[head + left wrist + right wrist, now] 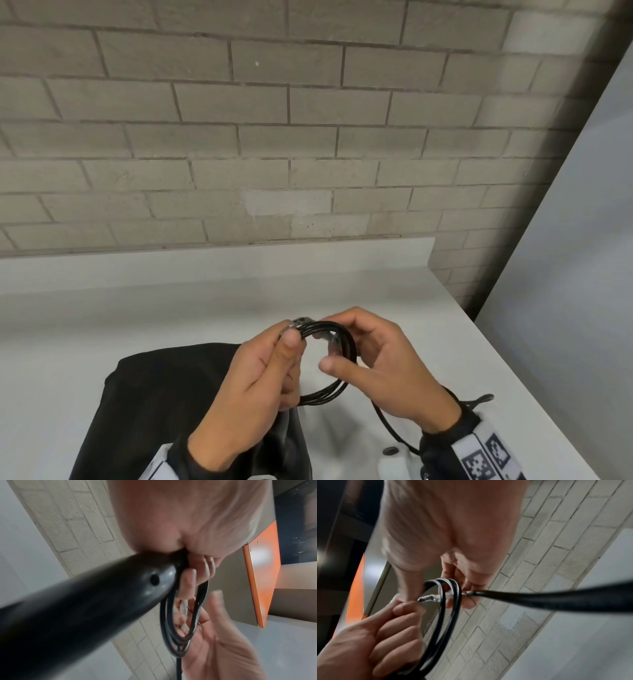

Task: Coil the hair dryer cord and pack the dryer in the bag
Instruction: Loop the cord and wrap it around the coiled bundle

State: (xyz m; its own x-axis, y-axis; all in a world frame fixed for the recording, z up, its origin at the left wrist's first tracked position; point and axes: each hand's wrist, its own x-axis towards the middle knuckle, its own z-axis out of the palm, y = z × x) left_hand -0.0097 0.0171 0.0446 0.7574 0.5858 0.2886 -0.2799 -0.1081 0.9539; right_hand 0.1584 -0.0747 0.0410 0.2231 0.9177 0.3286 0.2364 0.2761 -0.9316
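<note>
A pale grey, smooth counter with a low raised back edge runs along a wall of light grey painted brick; at the counter's right end a plain grey panel rises at an angle. The wrist views show an orange panel and dark shelving farther off in the room.

On the counter, at its near edge, lies a black fabric bag, flat and crumpled. Just above the counter, over the bag's right side, both hands hold a black hair dryer cord wound into a round coil of several loops. The left hand grips the coil's left side, thumb pressed over the strands at the top and fingers curled behind. The right hand curls its fingers round the coil's right side, thumb pointing inward across the loop. A short silvery twist tie crosses the strands between the two hands. One loose strand of cord drops from the coil to the counter, right of the bag, and runs under the right wrist. The dryer itself shows only as a dark blurred shape in the wrist views; where it rests cannot be told
</note>
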